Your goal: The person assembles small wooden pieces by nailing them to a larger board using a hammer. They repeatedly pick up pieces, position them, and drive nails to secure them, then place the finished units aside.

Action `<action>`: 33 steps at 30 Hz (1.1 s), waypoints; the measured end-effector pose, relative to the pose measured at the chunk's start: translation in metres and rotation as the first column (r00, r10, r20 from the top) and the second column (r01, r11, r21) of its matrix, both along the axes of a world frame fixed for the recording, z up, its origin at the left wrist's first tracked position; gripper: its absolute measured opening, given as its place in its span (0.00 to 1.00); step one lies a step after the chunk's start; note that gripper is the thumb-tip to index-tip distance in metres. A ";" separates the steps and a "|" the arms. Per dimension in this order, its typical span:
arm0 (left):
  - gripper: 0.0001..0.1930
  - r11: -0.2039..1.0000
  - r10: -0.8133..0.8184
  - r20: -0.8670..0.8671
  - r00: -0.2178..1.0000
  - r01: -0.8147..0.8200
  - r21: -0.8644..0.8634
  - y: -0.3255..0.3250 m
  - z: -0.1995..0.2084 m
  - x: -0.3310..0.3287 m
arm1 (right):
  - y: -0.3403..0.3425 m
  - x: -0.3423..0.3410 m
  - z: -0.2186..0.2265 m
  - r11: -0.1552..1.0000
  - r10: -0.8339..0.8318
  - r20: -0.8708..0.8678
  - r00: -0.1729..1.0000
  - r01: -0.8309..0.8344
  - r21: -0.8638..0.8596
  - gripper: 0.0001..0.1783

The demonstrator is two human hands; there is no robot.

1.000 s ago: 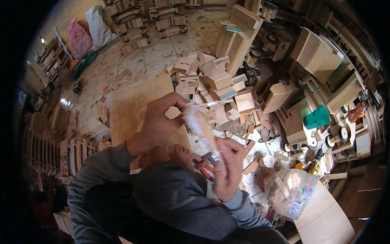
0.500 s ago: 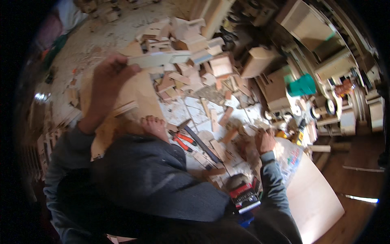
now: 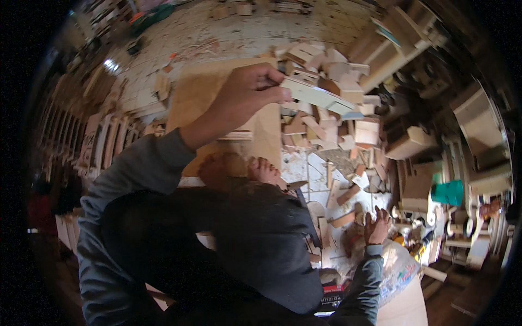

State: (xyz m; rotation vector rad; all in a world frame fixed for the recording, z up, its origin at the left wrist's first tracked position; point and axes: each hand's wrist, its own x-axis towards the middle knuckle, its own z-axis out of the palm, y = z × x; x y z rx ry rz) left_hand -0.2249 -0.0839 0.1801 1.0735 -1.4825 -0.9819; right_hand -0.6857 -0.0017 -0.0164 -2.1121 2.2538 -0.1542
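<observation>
A: What has changed for us in the last moment?

B: Our left hand [image 3: 247, 92] has carried the long pale wooden strip [image 3: 315, 95] further up and out. A second ago both hands met on it close to our chest; now only the left has it, fingers pinched shut on its near end, the strip running toward three o'clock over the pile of wood offcuts [image 3: 331, 119].

A: And the right one?

B: Our right hand [image 3: 377, 225] has dropped away to about four o'clock and stayed there since half a second ago. It rests low among scraps on the floor, fingers spread; we cannot tell whether it grips anything beneath them.

A: So the strip is free of the pile?

B: It seems so: it sits above the blocks, not among them, with the large plywood sheet [image 3: 217, 103] behind our wrist at nine o'clock of the strip.

A: What does that mean for the work?

B: We judge the strip is now picked out and held single-handed, while the other hand searches the scraps beside the plastic bag [image 3: 402, 269].
</observation>
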 end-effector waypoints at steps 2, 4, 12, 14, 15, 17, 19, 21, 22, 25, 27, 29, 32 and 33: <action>0.09 0.996 -0.053 -0.073 0.996 0.058 0.070 -0.002 -0.014 0.013 | -0.025 0.044 0.021 0.971 0.220 0.356 0.908 -0.170 -0.167 0.19; 0.07 0.985 -0.095 -0.156 0.983 0.116 0.131 -0.002 -0.036 0.028 | -0.050 0.097 0.040 0.967 0.246 0.741 0.624 -0.212 -0.142 0.20; 0.13 0.950 0.121 -0.182 0.976 -0.061 0.306 0.070 -0.144 0.055 | -0.081 0.273 0.029 0.905 -0.042 0.997 0.063 -0.421 0.065 0.10; 0.18 0.837 0.265 -0.009 0.964 -0.225 0.499 0.096 -0.158 0.059 | -0.077 0.287 0.020 0.889 -0.109 0.994 -0.006 -0.449 0.094 0.09; 0.18 0.817 0.308 0.087 0.947 -0.310 0.485 0.106 -0.165 0.063 | -0.077 0.290 0.016 0.874 -0.097 0.995 -0.005 -0.478 0.083 0.11; 0.18 0.834 0.505 0.127 0.854 -0.520 0.183 0.127 -0.181 0.093 | -0.079 0.293 0.010 0.878 -0.063 0.991 0.114 -0.466 0.110 0.14; 0.17 0.642 0.708 0.179 0.683 -0.729 0.239 0.149 -0.201 0.133 | -0.088 0.292 0.008 0.858 -0.066 0.998 -0.014 -0.511 0.050 0.07; 0.24 0.346 0.912 0.192 0.364 -0.931 0.121 0.186 -0.224 0.207 | -0.097 0.288 0.006 0.905 -0.085 0.996 -0.036 -0.421 0.062 0.07; 0.31 0.183 0.857 0.508 0.088 -0.973 -0.140 0.208 -0.238 0.235 | -0.102 0.284 0.004 0.924 -0.125 0.992 -0.021 -0.367 0.108 0.09; 0.58 0.276 0.371 0.914 0.167 -0.959 0.063 0.253 -0.278 0.292 | -0.113 0.270 -0.004 0.938 -0.286 0.948 -0.141 -0.244 0.246 0.10; 0.55 0.370 0.291 0.946 0.145 -0.929 0.028 0.265 -0.296 0.302 | -0.118 0.260 -0.012 0.941 -0.288 0.946 -0.151 -0.230 0.250 0.12; 0.55 0.320 0.343 0.926 0.160 -0.946 0.046 0.266 -0.297 0.305 | -0.121 0.249 -0.019 0.943 -0.271 0.953 -0.133 -0.233 0.236 0.12; 0.52 0.280 0.547 0.798 0.254 -0.953 0.112 0.262 -0.272 0.309 | -0.122 0.239 -0.029 0.925 -0.321 0.893 -0.316 -0.306 0.225 0.10; 0.49 0.307 0.642 0.671 0.371 -0.926 0.219 0.263 -0.259 0.311 | -0.122 0.238 -0.031 0.923 -0.345 0.875 -0.340 -0.291 0.251 0.09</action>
